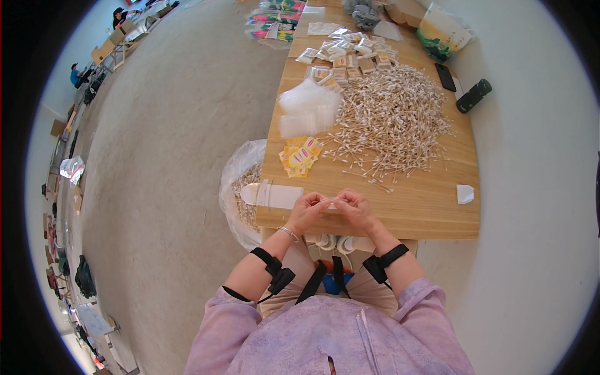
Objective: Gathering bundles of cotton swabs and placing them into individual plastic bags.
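Observation:
My left hand (307, 210) and my right hand (355, 209) meet over the near edge of the wooden table. Fingertips of both are pinched together on something small and whitish that the fingers mostly cover. Beside my left hand lies a flat white piece (284, 196) with a rounded end and a clear band around it. Beyond the hands spreads a big heap of cotton swabs (400, 115). Yellow printed cards (300, 156) lie left of the heap, behind them a stack of clear plastic bags (308, 111). Filled small packs (350, 59) are piled farther back.
A clear sack of cotton swabs (244, 200) stands against the table's left side. At the right are a black phone (445, 77), a black cylinder (474, 95) and a white paper piece (465, 194). A wall (531, 187) runs close along the right. Two people sit far left.

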